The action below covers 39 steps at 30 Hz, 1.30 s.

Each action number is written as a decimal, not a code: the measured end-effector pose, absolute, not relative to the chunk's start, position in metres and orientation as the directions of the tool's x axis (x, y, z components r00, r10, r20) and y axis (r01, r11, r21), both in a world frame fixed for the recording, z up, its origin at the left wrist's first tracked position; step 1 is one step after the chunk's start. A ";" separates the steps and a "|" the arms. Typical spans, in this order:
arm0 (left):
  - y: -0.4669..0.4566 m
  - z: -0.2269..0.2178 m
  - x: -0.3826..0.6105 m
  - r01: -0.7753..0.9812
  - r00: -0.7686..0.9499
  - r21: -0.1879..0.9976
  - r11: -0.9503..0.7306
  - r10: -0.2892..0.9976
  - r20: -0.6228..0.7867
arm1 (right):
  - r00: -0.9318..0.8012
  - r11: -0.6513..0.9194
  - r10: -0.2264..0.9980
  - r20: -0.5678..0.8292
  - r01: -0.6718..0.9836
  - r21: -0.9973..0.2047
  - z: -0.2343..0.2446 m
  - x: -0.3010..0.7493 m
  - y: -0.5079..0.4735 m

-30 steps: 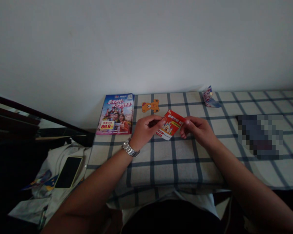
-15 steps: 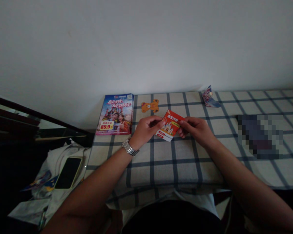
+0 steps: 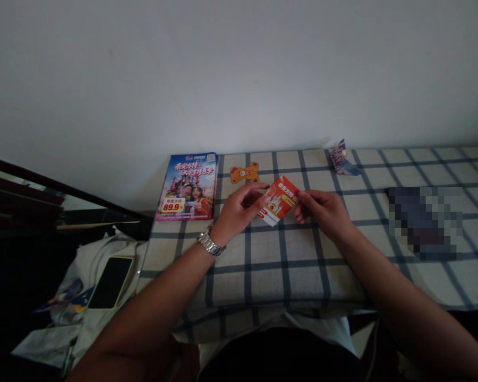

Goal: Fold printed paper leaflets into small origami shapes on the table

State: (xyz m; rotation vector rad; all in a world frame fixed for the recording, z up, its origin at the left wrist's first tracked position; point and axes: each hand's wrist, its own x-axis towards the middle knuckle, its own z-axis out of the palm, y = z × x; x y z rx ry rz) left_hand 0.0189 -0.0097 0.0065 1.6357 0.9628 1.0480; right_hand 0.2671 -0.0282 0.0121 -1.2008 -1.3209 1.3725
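A small folded red-and-white printed leaflet (image 3: pixel 279 200), with a castle picture on it, is held tilted above the checked cloth. My left hand (image 3: pixel 245 207), a metal watch on its wrist, is closed on the leaflet's left edge between thumb and fingers. On the opposite edge, my right hand (image 3: pixel 321 211) pinches the paper with thumb and curled fingers. A flat brown bear cut-out (image 3: pixel 245 173) lies just beyond my left hand. Left of that hand lies a stack of blue and pink leaflets (image 3: pixel 188 185).
A folded blue printed paper (image 3: pixel 342 162) stands near the wall at the back right. A blurred-out dark item (image 3: pixel 420 223) lies on the checked tablecloth (image 3: pixel 263 265) at right. At lower left, a phone (image 3: pixel 111 281) rests on pale fabric or bags.
The leaflet has turned a little and shifted slightly up and right. My left fingers have moved over its lower left side; the right hand keeps its pinch.
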 end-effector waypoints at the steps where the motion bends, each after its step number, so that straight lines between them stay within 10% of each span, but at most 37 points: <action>1: -0.009 0.006 0.019 0.118 0.334 0.961 -0.251 0.921 0.199 | -0.148 -0.073 0.986 -0.075 0.023 -0.997 0.012 0.267 -0.028; 39: -0.007 0.006 0.018 0.085 0.354 0.966 -0.244 0.914 0.199 | -0.319 -0.243 0.927 -0.197 -0.113 -0.963 0.008 0.268 -0.028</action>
